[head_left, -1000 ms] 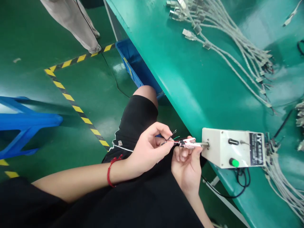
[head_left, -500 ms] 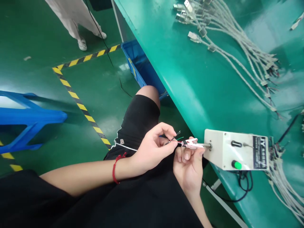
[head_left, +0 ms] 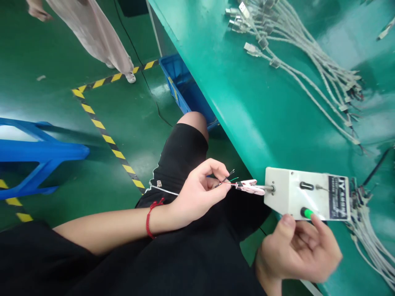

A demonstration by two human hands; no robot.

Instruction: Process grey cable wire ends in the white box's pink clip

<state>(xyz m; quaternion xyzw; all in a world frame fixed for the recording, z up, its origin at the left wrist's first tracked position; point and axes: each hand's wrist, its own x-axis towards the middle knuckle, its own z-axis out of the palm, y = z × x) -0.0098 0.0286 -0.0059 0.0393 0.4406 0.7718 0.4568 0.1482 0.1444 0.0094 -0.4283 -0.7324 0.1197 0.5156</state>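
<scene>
So the left hand [head_left: 200, 193] near center frame has its fingers pinched on the thin wires [head_left: 233, 179], right beside the pink clip [head_left: 250, 187] on the box's rod. Lower right, the right hand [head_left: 304, 250] has 1 fingertip at the box [head_left: 308, 193]'s green button [head_left: 307, 212], thumb and pointer spread apart.

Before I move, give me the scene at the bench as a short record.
left hand: pinching thin wires; red cord at wrist
right hand: fingertip at the green knob; contact pressure unclear
clip: pale, on the metal rod, wires at its outer end
machine: light-coloured box at the edge of the green table
cables: bundled on the table, USB plugs at one end
floor: blue crate beside the table
</scene>
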